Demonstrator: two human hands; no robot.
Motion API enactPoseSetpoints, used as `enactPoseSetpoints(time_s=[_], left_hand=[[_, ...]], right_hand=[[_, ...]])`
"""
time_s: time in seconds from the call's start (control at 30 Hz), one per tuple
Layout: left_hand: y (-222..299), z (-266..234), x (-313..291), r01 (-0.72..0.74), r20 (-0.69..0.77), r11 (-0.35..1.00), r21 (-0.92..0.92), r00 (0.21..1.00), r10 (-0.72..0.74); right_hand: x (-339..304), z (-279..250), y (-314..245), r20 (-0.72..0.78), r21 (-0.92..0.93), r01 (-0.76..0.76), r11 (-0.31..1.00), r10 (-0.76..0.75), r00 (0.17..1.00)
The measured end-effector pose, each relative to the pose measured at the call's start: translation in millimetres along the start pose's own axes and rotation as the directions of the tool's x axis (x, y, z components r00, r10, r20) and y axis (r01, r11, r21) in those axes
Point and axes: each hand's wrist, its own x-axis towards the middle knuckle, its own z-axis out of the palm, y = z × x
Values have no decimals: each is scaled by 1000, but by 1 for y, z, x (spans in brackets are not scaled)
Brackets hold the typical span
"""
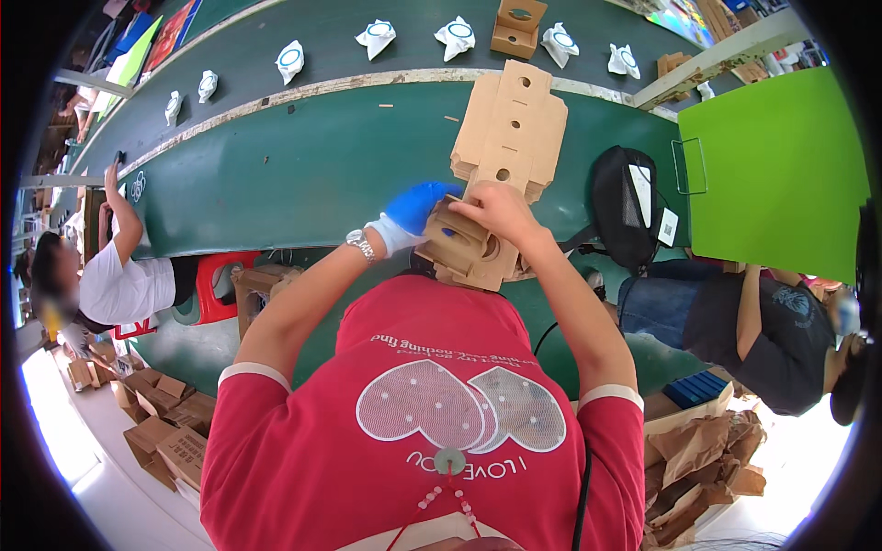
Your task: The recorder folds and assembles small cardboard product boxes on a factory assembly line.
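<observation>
I hold a flat brown die-cut cardboard blank [511,115] with round holes, upright above the green table [303,174]. Its lower part [464,250] is partly folded into a box shape. My left hand [415,209], in a blue glove with a watch at the wrist, grips the folded part from the left. My right hand [501,211], bare, presses on the cardboard from the right, just above the fold. Both hands touch the same piece.
Beyond the table runs a dark green belt [322,41] carrying several white pouches [290,59] and a folded cardboard box [516,28]. A black bag [625,207] and green panel [781,174] are right. One person [119,285] sits left, another [744,321] right. Cardboard boxes [165,432] lie lower left.
</observation>
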Motion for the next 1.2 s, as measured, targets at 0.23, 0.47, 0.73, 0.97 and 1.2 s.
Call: enactPoseSetpoints(time_s=[0.23,0.47,0.73,0.97,1.2], left_hand=[[-1,1,15,266,12,960,-86,964,-266],[1,7,34,285,63,956,66,955,-289],[29,-19,14,474,227,567,-674,863,-451],[-21,-88,51,431,105,283,-857,682,-724],[-109,-181,229,253,-125,408,-877,700,-703]], right_hand=[[-60,-12,-2,211,895,-334,296,379,901],[-23,25,-10,-212,285,-400,871,464,860],[-20,7,-2,-295,560,-346,752,572,765],[11,-37,-24,-173,888,-182,422,674,719],[-45,-10,-21,-190,925,-194,326,840,509]])
